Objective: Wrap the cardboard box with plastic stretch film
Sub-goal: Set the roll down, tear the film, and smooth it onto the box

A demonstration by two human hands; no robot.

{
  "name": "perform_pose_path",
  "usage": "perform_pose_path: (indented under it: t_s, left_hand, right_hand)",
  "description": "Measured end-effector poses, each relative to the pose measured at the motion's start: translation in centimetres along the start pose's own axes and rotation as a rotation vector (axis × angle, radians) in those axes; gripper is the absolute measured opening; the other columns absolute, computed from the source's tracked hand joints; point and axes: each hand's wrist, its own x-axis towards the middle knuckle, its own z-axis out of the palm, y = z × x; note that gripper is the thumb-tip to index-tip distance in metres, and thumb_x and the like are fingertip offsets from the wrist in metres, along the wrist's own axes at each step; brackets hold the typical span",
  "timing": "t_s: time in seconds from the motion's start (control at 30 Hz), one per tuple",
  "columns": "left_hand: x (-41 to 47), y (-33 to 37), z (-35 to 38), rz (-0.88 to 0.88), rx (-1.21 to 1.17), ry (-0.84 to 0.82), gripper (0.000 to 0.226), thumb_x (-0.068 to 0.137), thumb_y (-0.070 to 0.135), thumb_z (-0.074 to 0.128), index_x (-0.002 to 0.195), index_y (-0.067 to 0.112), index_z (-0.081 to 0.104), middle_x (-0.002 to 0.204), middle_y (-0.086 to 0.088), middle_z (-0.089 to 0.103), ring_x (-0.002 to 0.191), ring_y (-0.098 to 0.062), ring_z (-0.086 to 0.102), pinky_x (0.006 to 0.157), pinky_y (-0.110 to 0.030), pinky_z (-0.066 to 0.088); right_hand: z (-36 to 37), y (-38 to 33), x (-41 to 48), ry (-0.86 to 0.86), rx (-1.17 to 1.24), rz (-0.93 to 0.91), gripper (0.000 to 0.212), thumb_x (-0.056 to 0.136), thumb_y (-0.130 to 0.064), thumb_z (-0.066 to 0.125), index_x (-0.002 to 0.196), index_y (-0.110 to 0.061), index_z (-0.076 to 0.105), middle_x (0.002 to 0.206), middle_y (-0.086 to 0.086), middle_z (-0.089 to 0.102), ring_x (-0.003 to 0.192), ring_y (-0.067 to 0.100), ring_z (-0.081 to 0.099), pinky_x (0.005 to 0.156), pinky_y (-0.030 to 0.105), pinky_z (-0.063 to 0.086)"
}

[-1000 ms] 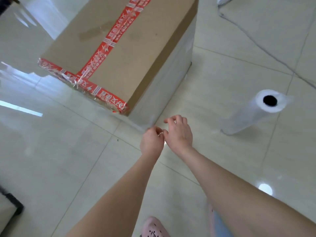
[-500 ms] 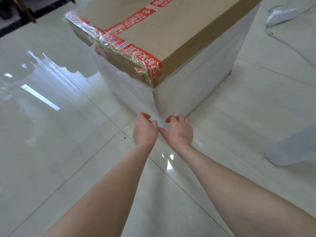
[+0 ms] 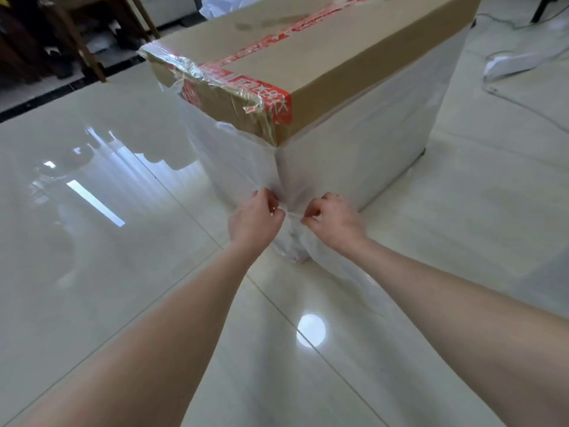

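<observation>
A large brown cardboard box [image 3: 323, 53] sealed with red printed tape stands on the tiled floor, its near corner facing me. Cloudy stretch film [image 3: 369, 143] covers its lower sides; the top band of cardboard is bare. At the near corner, low down, my left hand [image 3: 255, 218] and my right hand [image 3: 334, 220] each pinch the film, a short strip stretched between their fingertips. A loose sheet of film trails from my right hand down toward the floor at the right. The film roll is out of view.
Glossy pale floor tiles [image 3: 92, 272] lie all around. A white power strip [image 3: 514, 61] with a cable lies on the floor at the back right. Dark wooden furniture legs [image 3: 80, 47] stand at the back left.
The view has risen and come closer to the box. My hands have parted slightly, and both now pinch film at the box's corner. The roll has left the view.
</observation>
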Motion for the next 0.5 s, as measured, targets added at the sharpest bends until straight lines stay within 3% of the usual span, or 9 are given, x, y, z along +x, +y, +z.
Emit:
perform_pose_path:
  t_s: [0.17,0.23,0.33,0.47,0.5]
  left_hand:
    - [-1.4,0.9,-0.4,0.435,0.286,0.045,0.018,0.087,0.036,0.050,0.094,0.023,0.060,0.094,0.004,0.064,0.082,-0.024,0.063,0.061,-0.028,0.043]
    - [-1.2,1.3,-0.9,0.509,0.301,0.058,0.018,0.088,0.034,0.050,0.098,0.022,0.059,0.097,0.004,0.064,0.081,-0.026,0.063,0.061,-0.030,0.045]
    - [-0.9,1.3,-1.7,0.469,0.319,0.062,0.016,0.088,0.033,0.050,0.098,0.023,0.056,0.097,0.005,0.063,0.083,-0.024,0.063,0.063,-0.031,0.046]
    - [-1.4,0.3,-2.5,0.156,0.152,0.082,0.016,0.086,0.040,0.053,0.093,0.026,0.055,0.090,0.011,0.057,0.081,-0.016,0.057,0.064,-0.029,0.044]
    - [-1.6,0.0,-2.6,0.151,0.166,0.086,0.016,0.087,0.040,0.052,0.094,0.026,0.054,0.092,0.011,0.056,0.082,-0.015,0.057,0.064,-0.029,0.044]
  right_hand:
    - [-1.1,0.2,-0.8,-0.036,0.137,0.132,0.013,0.084,-0.037,0.061,0.090,-0.028,0.069,0.097,-0.003,0.070,0.093,0.020,0.063,0.072,0.027,0.045]
    - [-1.7,0.5,-0.5,-0.032,0.199,0.161,0.012,0.084,-0.037,0.062,0.088,-0.028,0.068,0.092,-0.004,0.069,0.087,0.018,0.062,0.071,0.027,0.046]
    - [-2.5,0.8,-0.3,-0.079,0.270,0.118,0.009,0.086,-0.030,0.061,0.078,-0.026,0.063,0.081,-0.003,0.067,0.074,0.016,0.059,0.065,0.027,0.045]
    - [-3.1,0.2,-0.9,-0.224,0.523,0.071,0.007,0.087,-0.012,0.062,0.080,-0.013,0.061,0.068,0.002,0.062,0.063,0.014,0.055,0.059,0.025,0.042]
    - [-3.3,0.1,-1.0,-0.263,0.535,0.063,0.007,0.087,-0.012,0.063,0.080,-0.012,0.061,0.067,0.001,0.060,0.062,0.012,0.054,0.059,0.024,0.041]
